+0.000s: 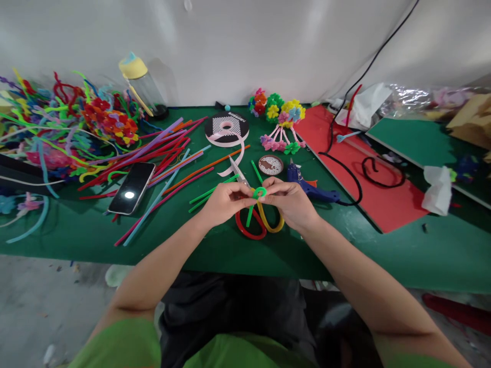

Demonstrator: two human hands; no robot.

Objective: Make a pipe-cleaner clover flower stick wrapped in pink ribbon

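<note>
Between my fingertips is a green pipe cleaner (pixel 260 192) bent into a small loop. My left hand (pixel 229 200) pinches its left side, and my right hand (pixel 292 200) pinches its right side. Below the hands lie scissors (pixel 251 236) with one red and one yellow handle, blades pointing up and left. Straight green pipe cleaners (pixel 203 200) rest beside my left hand, and another green piece lies under the hands across the scissors. Just past my right hand is a blue glue gun (pixel 316 191). A round tin of small white beads (pixel 270 164) sits beyond the fingers.
On the left are a phone (pixel 132 188), loose coloured pipe cleaners (pixel 169 186) and a tangled heap of them (pixel 69 128). A ribbon spool (pixel 227 129), fuzzy flowers (pixel 282 115) and a bottle (pixel 143 84) stand behind. At right lies a red board (pixel 368 189) with a black cord.
</note>
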